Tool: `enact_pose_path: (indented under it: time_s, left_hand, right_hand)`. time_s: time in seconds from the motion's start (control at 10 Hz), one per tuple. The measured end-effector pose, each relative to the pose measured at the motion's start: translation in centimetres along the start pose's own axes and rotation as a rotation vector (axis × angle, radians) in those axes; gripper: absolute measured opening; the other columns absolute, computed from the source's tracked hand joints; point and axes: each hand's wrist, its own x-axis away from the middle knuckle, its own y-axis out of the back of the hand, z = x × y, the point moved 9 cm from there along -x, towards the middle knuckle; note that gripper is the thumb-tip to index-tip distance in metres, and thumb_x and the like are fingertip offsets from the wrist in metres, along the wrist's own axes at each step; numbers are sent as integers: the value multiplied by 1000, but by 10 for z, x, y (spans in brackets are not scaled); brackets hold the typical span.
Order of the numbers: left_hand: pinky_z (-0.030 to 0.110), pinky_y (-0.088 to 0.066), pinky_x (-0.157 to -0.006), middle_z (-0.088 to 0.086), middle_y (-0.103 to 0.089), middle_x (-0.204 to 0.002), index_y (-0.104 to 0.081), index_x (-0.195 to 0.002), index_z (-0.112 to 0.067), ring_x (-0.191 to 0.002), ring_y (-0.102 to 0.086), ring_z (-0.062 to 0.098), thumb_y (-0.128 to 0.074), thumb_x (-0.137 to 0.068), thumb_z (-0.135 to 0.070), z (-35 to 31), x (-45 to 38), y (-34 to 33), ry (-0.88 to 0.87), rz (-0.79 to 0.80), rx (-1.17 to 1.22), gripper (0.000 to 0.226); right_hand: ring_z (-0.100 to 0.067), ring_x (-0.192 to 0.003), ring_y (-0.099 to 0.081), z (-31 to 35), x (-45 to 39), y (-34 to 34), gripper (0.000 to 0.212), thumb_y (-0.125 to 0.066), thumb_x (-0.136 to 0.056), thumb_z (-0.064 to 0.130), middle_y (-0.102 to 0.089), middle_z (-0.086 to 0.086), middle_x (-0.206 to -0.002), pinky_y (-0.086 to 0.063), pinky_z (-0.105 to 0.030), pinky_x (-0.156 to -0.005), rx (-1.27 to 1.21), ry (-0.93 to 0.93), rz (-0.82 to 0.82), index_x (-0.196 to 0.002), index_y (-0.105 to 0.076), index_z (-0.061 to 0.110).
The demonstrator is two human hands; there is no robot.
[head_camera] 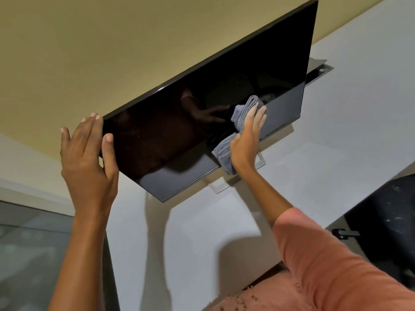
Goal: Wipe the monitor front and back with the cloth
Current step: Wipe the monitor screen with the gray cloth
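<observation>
The monitor [202, 104] stands on the white counter [336, 135], its dark screen facing the camera; the left hand [86, 160] grips its left edge, thumb on the front, fingers [89, 122] curled behind; the right hand [246, 142] presses the grey cloth [241, 113] flat against the screen's lower right, fingers straight and slightly apart; a pink sleeve [332, 254] covers the right upper arm.

Left hand [88, 162] raised on a bare forearm, back toward the camera, thumb in front and fingers behind what it grips. Right arm extended forward and up in a salmon sleeve [332, 254], wrist bent. Right hand [247, 140] palm-down, fingers straight and slightly spread, pressing flat.
</observation>
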Motion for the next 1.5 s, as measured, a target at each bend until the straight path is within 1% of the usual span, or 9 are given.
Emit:
enact_pose_path:
  time_s: [0.2,0.4,0.6,0.8,0.9,1.1,1.2,1.3,1.5]
  left_hand:
    - [36,-22,-118,14,-49,-139,-48,-134,0,-133,-42,25,-38,-102,-14,6,7,2,-1,19,71,37]
    - [35,-15,-119,14,-44,-143,-42,-138,0,-135,-38,26,-37,-101,-13,2,7,-3,3,49,75,39]
    - [39,-15,-119,15,-42,-144,-39,-140,1,-137,-36,27,-35,-102,-14,2,8,-4,-10,39,50,41]
    - [40,-18,-119,13,-43,-145,-41,-139,0,-137,-36,25,-36,-101,-14,7,7,-4,3,82,100,41]
    - [40,-20,-118,12,-43,-145,-41,-139,-1,-137,-36,24,-37,-101,-13,7,8,-1,-24,57,100,40]
    - [37,-21,-118,9,-45,-144,-45,-138,-4,-136,-37,21,-38,-100,-13,9,7,-1,-25,77,144,39]
    - [34,-22,-117,9,-45,-144,-45,-138,-6,-136,-37,21,-38,-101,-15,14,5,-2,-52,97,122,39]
    - [32,-21,-117,8,-43,-145,-43,-139,-7,-136,-37,21,-37,-101,-15,13,5,-2,-82,115,94,40]
    - [31,-19,-118,8,-42,-146,-43,-140,-7,-137,-36,21,-37,-100,-16,15,5,-3,-63,119,100,41]
  right_hand:
    - [-24,-148,5,-43,10,-13,72,-38,-92,-14,6,-10,-160,-18,-31,-118,64,-140,7,-151,-3,8]
    - [-29,-147,7,-53,79,-64,65,-37,-97,-5,10,-14,-159,-8,-36,-120,85,-234,175,-150,1,3]
    - [-29,-147,3,7,146,-96,74,-39,-92,-4,7,-16,-159,2,-28,-115,-162,-15,249,-151,4,5]
    - [-29,-148,2,42,123,-76,77,-43,-88,-3,4,-16,-159,-4,-40,-120,-170,173,142,-152,-1,8]
    - [-25,-148,8,25,105,-71,73,-42,-93,-5,8,-11,-160,-8,-40,-121,-44,102,64,-151,0,8]
    - [-31,-147,6,-24,102,-83,71,-42,-96,0,8,-16,-159,-5,-41,-121,108,-126,107,-150,4,4]
    - [-33,-145,0,-23,145,-110,73,-39,-93,-2,5,-17,-159,-3,-35,-116,3,-103,151,-151,5,8]
    - [-38,-145,-1,-33,173,-127,61,-29,-99,7,3,-24,-157,-9,-41,-119,-152,-176,144,-148,6,-3]
    - [-28,-147,8,-9,192,-144,103,-52,-70,-17,9,-11,-160,-34,-50,-111,278,387,283,-152,0,16]
